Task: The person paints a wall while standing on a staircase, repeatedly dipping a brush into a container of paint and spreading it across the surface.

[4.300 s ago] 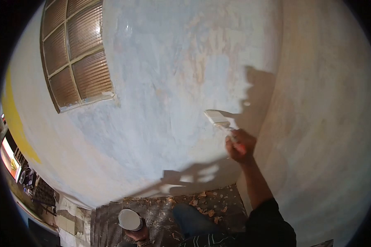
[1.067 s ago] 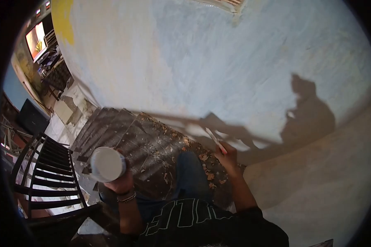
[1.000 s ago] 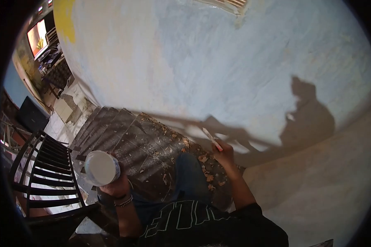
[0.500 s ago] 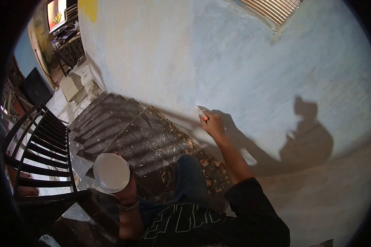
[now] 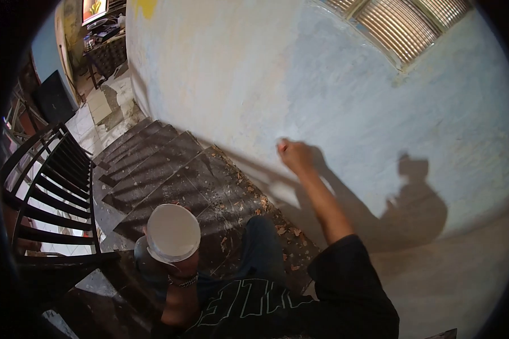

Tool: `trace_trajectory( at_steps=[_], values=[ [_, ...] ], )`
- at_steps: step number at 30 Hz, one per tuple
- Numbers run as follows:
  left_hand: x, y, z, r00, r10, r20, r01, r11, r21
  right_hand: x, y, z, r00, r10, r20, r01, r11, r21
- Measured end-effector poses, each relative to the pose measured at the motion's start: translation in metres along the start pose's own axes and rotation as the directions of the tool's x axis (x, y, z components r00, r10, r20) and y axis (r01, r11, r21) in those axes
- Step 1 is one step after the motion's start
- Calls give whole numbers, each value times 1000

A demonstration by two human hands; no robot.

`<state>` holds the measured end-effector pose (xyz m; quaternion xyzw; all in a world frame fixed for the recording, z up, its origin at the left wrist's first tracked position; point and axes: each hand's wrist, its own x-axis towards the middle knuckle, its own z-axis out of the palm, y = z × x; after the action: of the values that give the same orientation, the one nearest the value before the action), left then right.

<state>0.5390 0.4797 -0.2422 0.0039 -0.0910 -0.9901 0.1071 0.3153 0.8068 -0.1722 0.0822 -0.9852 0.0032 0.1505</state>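
Note:
My left hand (image 5: pixel 185 265) grips a round white tub of pale paint (image 5: pixel 175 233) from below and behind, its open top turned up toward me. A chain bracelet circles that wrist. My right hand (image 5: pixel 296 155) is stretched out to the wall (image 5: pixel 237 85), closed around a small paintbrush (image 5: pixel 281 146). Only a bit of its red-orange handle shows; the bristle end is mostly hidden at the wall surface. Around the hand the wall passes from whitish on the left to patchy light blue on the right.
Dark steps (image 5: pixel 147 164) with flakes and debris descend ahead, beside the wall. A black slatted railing (image 5: pixel 56 198) stands on the left. A louvred window (image 5: pixel 398 28) is set high in the wall. Below, a cluttered table (image 5: pixel 104 53) stands near a lit screen.
My right hand has moved slightly up along the wall with the brush. My left hand has brought the tub to the right. The view has shifted, showing more of the window.

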Motion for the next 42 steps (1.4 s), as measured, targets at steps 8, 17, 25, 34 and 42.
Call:
trace_trajectory(
  at_steps=[8,17,25,34,42],
  values=[
    [11,-8,22,999,0,-42,-1,1000,-28,30,-45,-308,876,21,-482,159,931,330],
    [14,-12,-22,988,126,-87,-106,971,212,-46,-41,-136,999,-22,-39,35,926,376],
    [20,-9,-11,990,142,13,-142,981,128,-64,18,-135,925,58,-376,126,886,446],
    [17,-18,-15,979,200,23,-201,956,215,-35,44,-330,791,117,-600,154,912,381],
    [20,-25,-18,969,217,115,-239,938,249,-1,59,-377,856,206,-474,100,834,543]
  ],
)
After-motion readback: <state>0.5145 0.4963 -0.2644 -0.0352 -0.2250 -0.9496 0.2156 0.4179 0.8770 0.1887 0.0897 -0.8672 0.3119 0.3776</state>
